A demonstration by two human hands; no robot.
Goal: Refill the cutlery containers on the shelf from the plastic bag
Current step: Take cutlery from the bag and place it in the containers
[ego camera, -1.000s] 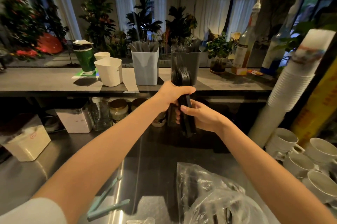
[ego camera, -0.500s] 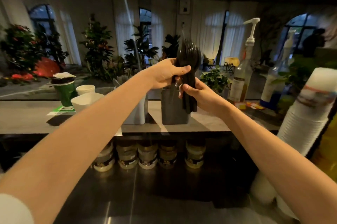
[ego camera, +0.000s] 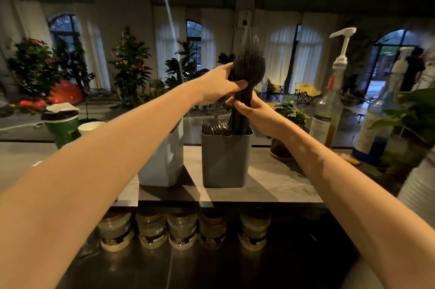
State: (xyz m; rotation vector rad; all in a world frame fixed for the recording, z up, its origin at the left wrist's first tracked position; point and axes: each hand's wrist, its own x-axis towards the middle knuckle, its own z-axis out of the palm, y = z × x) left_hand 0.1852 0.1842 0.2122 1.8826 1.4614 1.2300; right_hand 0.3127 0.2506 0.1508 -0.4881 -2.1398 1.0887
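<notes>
Now, from the left: the white container (ego camera: 164, 164) stands on the shelf (ego camera: 277, 178), just beside the grey container (ego camera: 224, 161). The left hand (ego camera: 217, 85) wraps the bundle of black plastic cutlery (ego camera: 249, 65) right under its rounded heads. The bundle stands near upright, heads up, with its handle ends dipping into the grey container's right half, directly below both hands. Black cutlery already fills the left half, so the open room is on the right. The right hand (ego camera: 254, 112), lower and nearer the rim, pinches the handles. Straight down looks like the line, and the pump bottle (ego camera: 327, 112) stands well apart.
</notes>
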